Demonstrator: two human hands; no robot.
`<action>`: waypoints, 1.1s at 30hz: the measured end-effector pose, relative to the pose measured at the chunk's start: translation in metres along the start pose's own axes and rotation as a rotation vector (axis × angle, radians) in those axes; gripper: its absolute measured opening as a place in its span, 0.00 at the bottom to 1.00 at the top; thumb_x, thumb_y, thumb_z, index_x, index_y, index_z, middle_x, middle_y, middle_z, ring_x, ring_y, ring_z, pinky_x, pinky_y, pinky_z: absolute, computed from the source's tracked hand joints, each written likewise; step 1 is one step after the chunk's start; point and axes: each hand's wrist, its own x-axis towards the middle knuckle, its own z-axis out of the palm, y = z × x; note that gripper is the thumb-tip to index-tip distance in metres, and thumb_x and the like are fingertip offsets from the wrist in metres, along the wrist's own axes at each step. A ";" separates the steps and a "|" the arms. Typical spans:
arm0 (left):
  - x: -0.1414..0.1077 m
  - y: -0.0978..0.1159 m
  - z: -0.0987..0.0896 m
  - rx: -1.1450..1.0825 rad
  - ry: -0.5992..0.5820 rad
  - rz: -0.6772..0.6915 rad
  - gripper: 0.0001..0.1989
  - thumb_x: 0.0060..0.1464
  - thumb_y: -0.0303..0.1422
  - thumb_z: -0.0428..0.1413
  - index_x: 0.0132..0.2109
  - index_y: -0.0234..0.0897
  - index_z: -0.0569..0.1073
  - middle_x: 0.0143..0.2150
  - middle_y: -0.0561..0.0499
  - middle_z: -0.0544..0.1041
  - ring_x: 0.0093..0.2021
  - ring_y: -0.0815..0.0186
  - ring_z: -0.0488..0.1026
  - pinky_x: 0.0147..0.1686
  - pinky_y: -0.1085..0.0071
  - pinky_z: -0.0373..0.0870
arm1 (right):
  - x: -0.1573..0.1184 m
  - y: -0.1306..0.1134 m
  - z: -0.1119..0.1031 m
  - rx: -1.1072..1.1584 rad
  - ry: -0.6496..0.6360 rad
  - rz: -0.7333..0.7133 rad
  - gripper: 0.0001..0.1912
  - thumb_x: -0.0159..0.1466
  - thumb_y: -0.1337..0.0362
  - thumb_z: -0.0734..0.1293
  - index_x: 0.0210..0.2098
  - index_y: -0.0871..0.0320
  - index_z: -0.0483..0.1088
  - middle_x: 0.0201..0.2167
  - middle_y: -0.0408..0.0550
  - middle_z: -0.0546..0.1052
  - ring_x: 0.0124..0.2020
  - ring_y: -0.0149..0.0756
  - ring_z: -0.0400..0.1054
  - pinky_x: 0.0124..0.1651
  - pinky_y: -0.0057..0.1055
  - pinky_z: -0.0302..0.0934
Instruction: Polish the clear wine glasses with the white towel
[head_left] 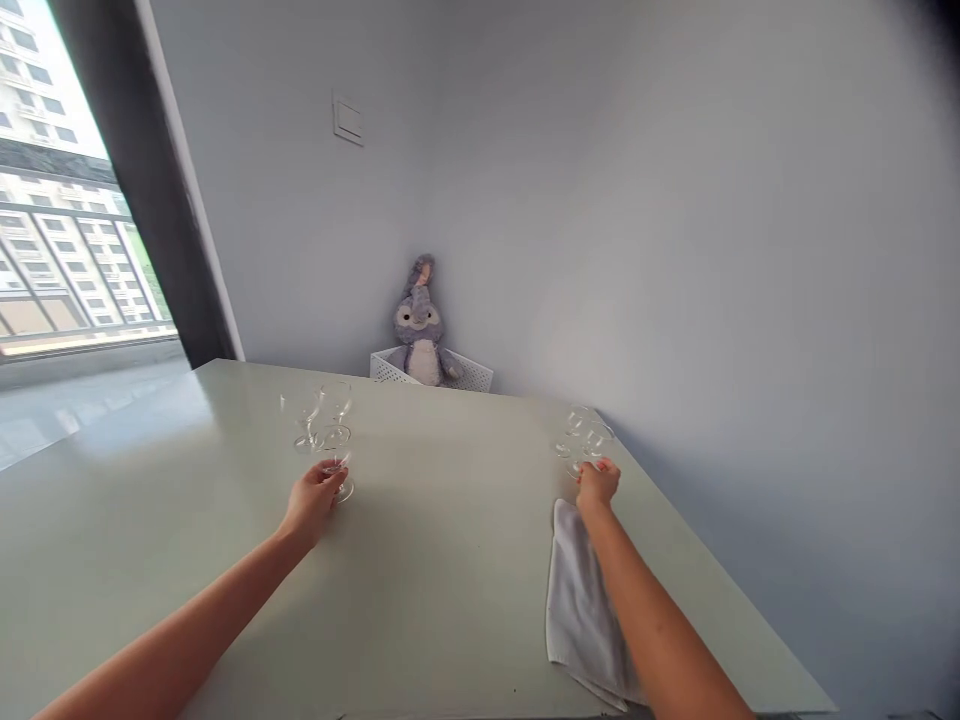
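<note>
On the left of the pale table, my left hand (311,500) is closed around a clear stemmed glass (343,487), whose foot shows beside the fingers at the tabletop. Just beyond it stand two more clear stemmed glasses, one to the left (304,428) and one farther back (335,405). My right hand (598,484) is closed at the near side of a small group of clear glasses (577,422) near the table's right edge. Its fingers pinch a stemmed glass (574,468), partly hidden by the hand. A folded grey cloth (577,600) lies under and beside my right forearm.
The pale glossy table (450,560) runs up to the grey wall (675,250) at the right. Behind its far edge, a grey plush rabbit (422,335) sits in a white perforated basket (476,377). A window with a railing (82,260) is at the left.
</note>
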 end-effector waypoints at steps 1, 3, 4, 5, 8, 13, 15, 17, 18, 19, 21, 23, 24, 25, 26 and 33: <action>0.004 -0.001 -0.007 0.000 0.022 0.008 0.22 0.32 0.42 0.61 0.37 0.38 0.72 0.21 0.57 0.63 0.19 0.74 0.58 0.18 0.76 0.56 | 0.008 0.000 -0.003 0.007 -0.004 0.026 0.25 0.44 0.65 0.64 0.43 0.58 0.60 0.29 0.42 0.69 0.19 0.25 0.61 0.18 0.23 0.55; 0.011 -0.003 -0.021 -0.007 0.070 0.018 0.20 0.33 0.41 0.61 0.37 0.38 0.73 0.21 0.57 0.63 0.20 0.74 0.59 0.19 0.76 0.56 | 0.018 0.001 -0.004 0.024 -0.043 0.080 0.24 0.42 0.65 0.66 0.40 0.59 0.62 0.27 0.41 0.69 0.19 0.26 0.61 0.18 0.24 0.56; 0.014 -0.003 -0.028 -0.014 0.099 0.021 0.20 0.33 0.41 0.61 0.36 0.38 0.73 0.22 0.57 0.63 0.20 0.74 0.59 0.19 0.76 0.57 | 0.020 0.002 -0.002 0.030 -0.069 0.096 0.23 0.42 0.64 0.67 0.38 0.59 0.63 0.26 0.41 0.68 0.19 0.26 0.61 0.18 0.23 0.56; 0.017 -0.002 -0.034 -0.018 0.129 0.022 0.19 0.33 0.40 0.60 0.36 0.38 0.73 0.22 0.57 0.64 0.21 0.74 0.60 0.19 0.77 0.57 | 0.020 0.003 0.001 0.034 -0.091 0.106 0.21 0.41 0.64 0.67 0.36 0.59 0.64 0.25 0.40 0.68 0.18 0.26 0.61 0.17 0.23 0.56; 0.027 0.000 -0.048 -0.024 0.208 0.025 0.19 0.33 0.40 0.61 0.36 0.38 0.73 0.23 0.56 0.65 0.22 0.73 0.61 0.20 0.77 0.58 | 0.007 0.008 0.013 0.042 -0.145 0.112 0.18 0.41 0.61 0.67 0.32 0.60 0.65 0.25 0.41 0.69 0.18 0.25 0.59 0.16 0.22 0.54; 0.046 -0.002 -0.057 -0.022 0.204 0.014 0.18 0.32 0.39 0.60 0.34 0.35 0.75 0.22 0.55 0.66 0.22 0.73 0.62 0.21 0.76 0.60 | -0.044 0.008 0.037 0.059 -0.368 0.088 0.19 0.41 0.59 0.68 0.31 0.60 0.67 0.26 0.43 0.71 0.19 0.25 0.61 0.17 0.21 0.55; 0.052 -0.003 -0.056 -0.016 0.185 0.016 0.17 0.33 0.38 0.60 0.34 0.35 0.75 0.23 0.54 0.67 0.23 0.73 0.62 0.22 0.75 0.61 | -0.073 0.004 0.052 0.069 -0.492 0.085 0.19 0.41 0.59 0.68 0.32 0.61 0.68 0.26 0.44 0.72 0.19 0.26 0.62 0.17 0.22 0.56; 0.058 -0.004 -0.053 -0.005 0.176 0.023 0.17 0.34 0.38 0.59 0.34 0.35 0.76 0.24 0.53 0.68 0.23 0.72 0.63 0.23 0.75 0.62 | -0.104 0.001 0.072 0.077 -0.615 0.081 0.20 0.42 0.58 0.68 0.33 0.61 0.69 0.27 0.46 0.74 0.19 0.27 0.63 0.18 0.23 0.57; 0.060 -0.004 -0.051 0.002 0.175 0.029 0.17 0.34 0.38 0.58 0.35 0.35 0.76 0.24 0.53 0.68 0.23 0.72 0.63 0.23 0.75 0.62 | -0.119 -0.001 0.084 0.079 -0.674 0.079 0.19 0.43 0.58 0.68 0.33 0.62 0.69 0.27 0.46 0.74 0.19 0.27 0.63 0.17 0.23 0.57; 0.061 -0.004 -0.049 0.010 0.177 0.038 0.17 0.35 0.38 0.58 0.36 0.35 0.75 0.24 0.53 0.68 0.23 0.72 0.63 0.23 0.75 0.61 | -0.135 -0.002 0.096 0.080 -0.734 0.074 0.19 0.44 0.58 0.68 0.34 0.62 0.69 0.27 0.46 0.74 0.19 0.27 0.63 0.17 0.23 0.58; 0.062 -0.004 -0.045 0.035 0.183 0.064 0.18 0.36 0.38 0.57 0.36 0.34 0.75 0.24 0.53 0.68 0.23 0.72 0.63 0.22 0.75 0.60 | -0.165 -0.004 0.122 0.082 -0.837 0.060 0.18 0.45 0.59 0.68 0.34 0.62 0.69 0.27 0.47 0.74 0.19 0.27 0.64 0.18 0.24 0.59; 0.060 -0.005 -0.042 0.068 0.192 0.100 0.18 0.38 0.40 0.56 0.37 0.35 0.75 0.23 0.54 0.68 0.21 0.73 0.61 0.21 0.76 0.58 | -0.192 -0.005 0.149 0.083 -0.919 0.039 0.17 0.47 0.59 0.67 0.35 0.62 0.69 0.27 0.46 0.73 0.19 0.27 0.64 0.18 0.24 0.59; 0.058 -0.006 -0.041 0.086 0.197 0.120 0.18 0.39 0.40 0.55 0.37 0.35 0.75 0.23 0.54 0.68 0.21 0.73 0.60 0.21 0.76 0.57 | -0.204 -0.006 0.162 0.084 -0.953 0.028 0.16 0.48 0.59 0.67 0.34 0.62 0.69 0.26 0.45 0.73 0.19 0.27 0.64 0.18 0.23 0.59; 0.057 -0.007 -0.041 0.105 0.200 0.140 0.18 0.40 0.41 0.55 0.37 0.35 0.74 0.23 0.55 0.68 0.20 0.73 0.59 0.21 0.76 0.56 | -0.216 -0.007 0.175 0.086 -0.984 0.018 0.16 0.48 0.59 0.66 0.34 0.62 0.70 0.26 0.44 0.72 0.20 0.27 0.64 0.18 0.23 0.60; 0.055 -0.008 -0.041 0.122 0.201 0.158 0.18 0.41 0.41 0.54 0.37 0.35 0.74 0.23 0.55 0.68 0.20 0.73 0.58 0.21 0.76 0.55 | -0.227 -0.009 0.187 0.088 -1.013 0.009 0.15 0.49 0.60 0.66 0.34 0.62 0.70 0.25 0.44 0.72 0.20 0.27 0.64 0.18 0.23 0.60; 0.055 -0.009 -0.045 0.198 0.191 0.226 0.17 0.43 0.41 0.52 0.37 0.35 0.74 0.23 0.55 0.70 0.21 0.72 0.59 0.22 0.76 0.54 | -0.275 -0.014 0.248 0.087 -1.123 -0.022 0.13 0.52 0.62 0.63 0.36 0.61 0.69 0.27 0.43 0.71 0.19 0.26 0.64 0.18 0.23 0.60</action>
